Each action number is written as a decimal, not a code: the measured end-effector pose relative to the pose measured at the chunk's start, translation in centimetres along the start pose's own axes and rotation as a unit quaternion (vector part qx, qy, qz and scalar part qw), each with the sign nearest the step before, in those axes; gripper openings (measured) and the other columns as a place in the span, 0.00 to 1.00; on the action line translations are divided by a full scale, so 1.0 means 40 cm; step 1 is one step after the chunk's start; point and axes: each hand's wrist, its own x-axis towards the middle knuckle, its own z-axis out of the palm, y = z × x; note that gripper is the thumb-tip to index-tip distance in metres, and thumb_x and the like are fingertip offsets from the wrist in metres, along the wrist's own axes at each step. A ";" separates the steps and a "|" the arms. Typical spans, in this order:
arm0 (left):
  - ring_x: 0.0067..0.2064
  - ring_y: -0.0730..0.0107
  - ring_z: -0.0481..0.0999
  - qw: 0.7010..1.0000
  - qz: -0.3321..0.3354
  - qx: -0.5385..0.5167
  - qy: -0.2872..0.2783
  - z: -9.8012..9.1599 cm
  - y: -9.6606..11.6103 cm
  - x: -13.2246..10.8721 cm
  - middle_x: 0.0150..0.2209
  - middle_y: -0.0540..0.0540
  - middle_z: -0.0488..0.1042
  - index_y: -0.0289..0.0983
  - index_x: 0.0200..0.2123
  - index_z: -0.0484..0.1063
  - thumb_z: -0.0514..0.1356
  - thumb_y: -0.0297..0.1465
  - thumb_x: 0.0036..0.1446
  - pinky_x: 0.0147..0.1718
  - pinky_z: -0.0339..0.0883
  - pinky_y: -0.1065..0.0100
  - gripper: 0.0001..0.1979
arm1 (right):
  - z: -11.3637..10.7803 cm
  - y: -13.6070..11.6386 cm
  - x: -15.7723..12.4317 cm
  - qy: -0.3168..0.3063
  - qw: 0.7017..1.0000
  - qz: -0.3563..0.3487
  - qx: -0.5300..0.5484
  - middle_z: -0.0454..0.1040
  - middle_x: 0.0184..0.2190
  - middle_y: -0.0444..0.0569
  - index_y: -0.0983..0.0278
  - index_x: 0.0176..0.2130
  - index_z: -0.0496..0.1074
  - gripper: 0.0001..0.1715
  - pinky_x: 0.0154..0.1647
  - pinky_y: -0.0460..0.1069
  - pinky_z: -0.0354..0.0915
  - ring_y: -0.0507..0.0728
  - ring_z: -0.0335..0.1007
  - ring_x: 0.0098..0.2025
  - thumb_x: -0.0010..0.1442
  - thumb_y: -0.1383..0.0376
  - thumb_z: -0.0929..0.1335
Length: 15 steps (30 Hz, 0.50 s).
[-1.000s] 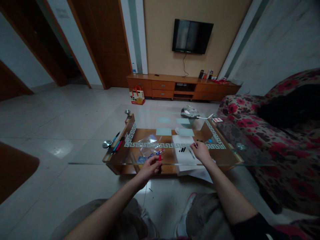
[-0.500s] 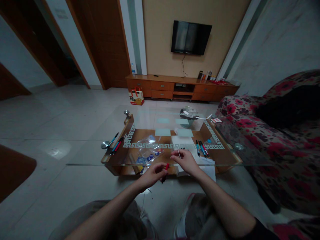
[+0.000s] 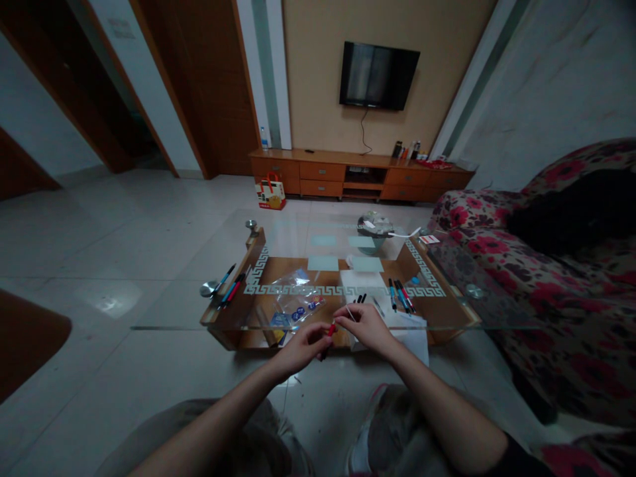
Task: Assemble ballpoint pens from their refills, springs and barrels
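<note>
My left hand [image 3: 301,346] is closed around a red pen barrel [image 3: 330,329], held just in front of the glass coffee table's near edge [image 3: 199,326]. My right hand [image 3: 366,326] pinches a thin pale refill [image 3: 350,313] and is close against the red barrel's tip. Both hands meet at the middle of the near edge. Behind my right hand lies a white sheet [image 3: 365,283] with small black pen parts [image 3: 361,299] on it. To the right of the sheet lie several pens [image 3: 400,295].
A clear plastic bag [image 3: 297,297] with blue pieces lies left of the hands. More pens [image 3: 229,285] rest at the table's left end. A flowered sofa [image 3: 546,278] stands to the right. A TV cabinet [image 3: 358,173] is far behind, with a paper bag [image 3: 271,191] on the floor.
My right hand left the white sheet with the thin refill and came left to meet the left hand. The left hand lowered the red barrel and tilted it toward the right hand.
</note>
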 end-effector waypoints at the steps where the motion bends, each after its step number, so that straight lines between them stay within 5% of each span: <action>1: 0.29 0.72 0.71 1.000 0.000 -0.001 0.003 0.001 0.001 0.001 0.34 0.45 0.75 0.36 0.47 0.73 0.65 0.45 0.54 0.27 0.62 0.71 0.23 | 0.000 -0.002 -0.001 -0.002 1.000 -0.004 -0.003 0.80 0.29 0.46 0.62 0.35 0.81 0.10 0.32 0.47 0.62 0.54 0.70 0.30 0.57 0.61 0.70; 15: 0.33 0.69 0.72 0.999 0.008 0.018 0.039 -0.001 -0.001 0.002 0.34 0.46 0.74 0.37 0.47 0.74 0.66 0.45 0.53 0.27 0.62 0.72 0.22 | 0.003 -0.021 -0.008 -0.030 0.998 -0.055 -0.022 0.79 0.31 0.47 0.60 0.36 0.81 0.10 0.35 0.47 0.63 0.54 0.71 0.33 0.60 0.59 0.70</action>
